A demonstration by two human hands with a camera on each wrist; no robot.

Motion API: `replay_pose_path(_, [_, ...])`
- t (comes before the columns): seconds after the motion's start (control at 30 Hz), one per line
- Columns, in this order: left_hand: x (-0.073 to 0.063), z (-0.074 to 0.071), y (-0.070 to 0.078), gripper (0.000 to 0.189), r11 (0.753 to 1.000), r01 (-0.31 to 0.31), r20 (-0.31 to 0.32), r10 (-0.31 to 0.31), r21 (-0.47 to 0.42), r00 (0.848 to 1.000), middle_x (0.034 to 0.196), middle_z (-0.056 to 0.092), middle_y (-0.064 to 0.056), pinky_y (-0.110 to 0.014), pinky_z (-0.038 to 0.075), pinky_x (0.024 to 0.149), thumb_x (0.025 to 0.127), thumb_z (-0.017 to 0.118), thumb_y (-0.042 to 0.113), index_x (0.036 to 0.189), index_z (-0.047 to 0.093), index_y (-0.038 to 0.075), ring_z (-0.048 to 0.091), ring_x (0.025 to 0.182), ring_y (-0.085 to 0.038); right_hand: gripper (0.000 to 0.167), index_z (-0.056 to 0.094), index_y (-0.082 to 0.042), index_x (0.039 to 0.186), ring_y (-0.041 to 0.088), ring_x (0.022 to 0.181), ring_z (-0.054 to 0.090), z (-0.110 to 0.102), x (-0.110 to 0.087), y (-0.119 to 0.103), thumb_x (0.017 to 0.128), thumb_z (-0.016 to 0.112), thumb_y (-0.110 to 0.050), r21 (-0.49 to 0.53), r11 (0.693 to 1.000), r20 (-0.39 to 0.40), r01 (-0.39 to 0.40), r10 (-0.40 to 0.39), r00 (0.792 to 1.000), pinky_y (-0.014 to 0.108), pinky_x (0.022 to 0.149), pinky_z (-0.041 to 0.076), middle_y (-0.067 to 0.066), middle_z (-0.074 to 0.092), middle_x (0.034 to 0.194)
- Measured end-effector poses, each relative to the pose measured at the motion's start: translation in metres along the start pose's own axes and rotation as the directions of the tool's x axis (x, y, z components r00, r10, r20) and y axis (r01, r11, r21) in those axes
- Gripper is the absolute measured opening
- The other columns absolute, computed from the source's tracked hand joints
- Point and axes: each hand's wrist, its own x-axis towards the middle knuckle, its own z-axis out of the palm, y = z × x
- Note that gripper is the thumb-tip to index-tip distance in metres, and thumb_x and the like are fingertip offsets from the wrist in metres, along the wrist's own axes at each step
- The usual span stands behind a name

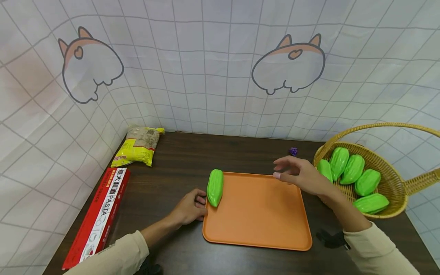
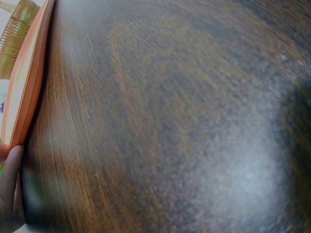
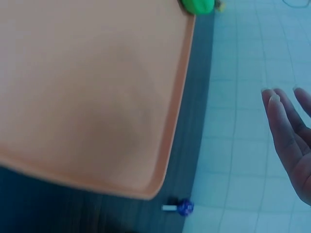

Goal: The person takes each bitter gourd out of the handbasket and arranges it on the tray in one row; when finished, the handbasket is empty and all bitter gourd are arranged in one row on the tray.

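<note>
An orange tray [image 1: 254, 214] lies on the dark table. One bright green, ridged, oblong vegetable or fruit [image 1: 215, 188] rests along its far left corner; its exact kind I cannot tell. My left hand [image 1: 190, 207] is at the tray's left rim, fingers bent; in the left wrist view the thumb [image 2: 13, 170] touches the rim. Above the tray's far right corner my right hand [image 1: 306, 176] hovers with nothing in it, fingers loosely extended. Similar green pieces [image 1: 353, 169], several of them, lie in a wicker basket [image 1: 395, 183] on the right.
A purple lollipop [image 3: 185, 207] lies behind the tray, near the wall cloth. At the left edge are a red pasta box [image 1: 97, 217] and a yellow bag [image 1: 139, 146]. The basket's tall handle [image 1: 381, 125] arches over the right side. White gridded cloth [image 1: 213, 76] hangs behind the table.
</note>
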Motion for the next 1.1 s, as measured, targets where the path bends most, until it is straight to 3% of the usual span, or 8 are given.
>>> replay_pose_path(0.23, [0.0, 0.0, 0.0, 0.059, 1.0, -0.001, 0.0, 0.001, 0.001, 1.0, 0.107, 0.057, -0.014, -0.034, 0.063, 0.062, 0.074, 0.072, -0.003, 0.129, 0.054, -0.001, 0.063, 0.087, -0.019, 0.042, 0.055, -0.008, 0.136, 0.011, 0.096, 0.068, -0.029, -0.022, 0.006, 0.099, 0.063, -0.025, 0.011, 1.0, 0.012, -0.008, 0.008, 1.0, 0.028, 0.08, 0.061, 0.017, 0.064, 0.122])
replay_pose_path(0.5, [0.002, 0.0, -0.003, 0.059, 1.0, -0.008, 0.013, 0.008, 0.017, 1.0, 0.108, 0.057, -0.015, -0.032, 0.063, 0.062, 0.074, 0.072, -0.002, 0.13, 0.053, -0.002, 0.063, 0.089, -0.02, 0.039, 0.054, -0.01, 0.136, 0.012, 0.098, 0.069, -0.067, -0.042, 0.017, 0.1, 0.061, -0.022, -0.071, 0.997, 0.008, -0.041, 0.042, 0.999, 0.03, 0.081, 0.061, 0.011, 0.065, 0.119])
replay_pose_path(0.63, [0.003, 0.0, -0.003, 0.059, 1.0, -0.007, 0.017, 0.007, 0.026, 1.0, 0.108, 0.057, -0.015, -0.032, 0.063, 0.063, 0.074, 0.071, -0.001, 0.13, 0.053, -0.002, 0.063, 0.089, -0.02, 0.039, 0.053, -0.009, 0.137, 0.015, 0.092, 0.068, -0.085, -0.049, 0.024, 0.101, 0.059, -0.021, -0.114, 0.992, 0.0, -0.057, 0.058, 0.998, 0.029, 0.074, 0.059, 0.009, 0.066, 0.12])
replay_pose_path(0.83, [0.003, 0.001, -0.003, 0.059, 1.0, 0.002, 0.016, -0.002, 0.017, 1.0, 0.108, 0.056, -0.014, -0.032, 0.063, 0.063, 0.074, 0.072, -0.002, 0.13, 0.053, -0.002, 0.063, 0.088, -0.019, 0.043, 0.052, -0.006, 0.139, 0.019, 0.085, 0.069, -0.11, -0.051, 0.037, 0.102, 0.058, -0.025, -0.127, 0.984, -0.003, -0.121, 0.121, 0.993, 0.033, 0.07, 0.059, 0.012, 0.064, 0.121])
replay_pose_path(1.1, [0.001, 0.001, -0.002, 0.059, 1.0, 0.004, 0.009, -0.004, -0.004, 1.0, 0.108, 0.057, -0.015, -0.034, 0.063, 0.062, 0.073, 0.072, -0.004, 0.129, 0.054, -0.001, 0.063, 0.087, -0.02, 0.052, 0.045, 0.001, 0.144, 0.002, 0.089, 0.066, -0.137, -0.038, 0.055, 0.103, 0.054, -0.03, -0.243, 0.946, 0.002, -0.215, 0.222, 0.975, 0.032, 0.077, 0.062, 0.029, 0.06, 0.129])
